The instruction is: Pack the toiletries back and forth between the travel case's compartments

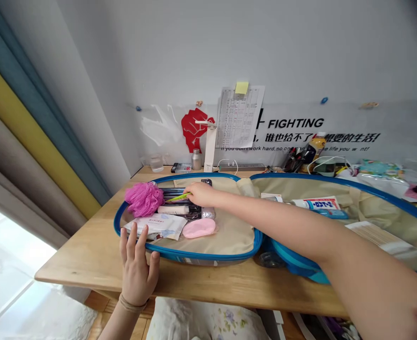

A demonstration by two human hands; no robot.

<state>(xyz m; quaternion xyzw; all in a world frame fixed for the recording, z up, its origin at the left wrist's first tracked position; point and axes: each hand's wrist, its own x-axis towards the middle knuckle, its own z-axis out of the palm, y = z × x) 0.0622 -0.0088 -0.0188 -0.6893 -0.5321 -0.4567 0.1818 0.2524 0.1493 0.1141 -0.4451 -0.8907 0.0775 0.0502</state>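
An open blue-rimmed suitcase (212,259) lies on the wooden table with its two beige-lined halves spread out. Reaching into the left half, my right hand (199,193) pinches a thin yellow-green stick-like thing (178,197) whose kind I cannot make out. Beside it are a pink bath puff (145,199), dark slender items, a pale tube (173,209), a white packet (159,225) and a pink oval case (199,228). My left hand (137,264), fingers spread, rests against the near left rim by the packet.
The right half holds a toothpaste box (321,203), a blue packet (330,214) and a pack of thin sticks (378,236). Behind stand a white lamp (210,146), a small bottle (196,160), a glass (156,163) and a power strip (244,167). Curtains hang left.
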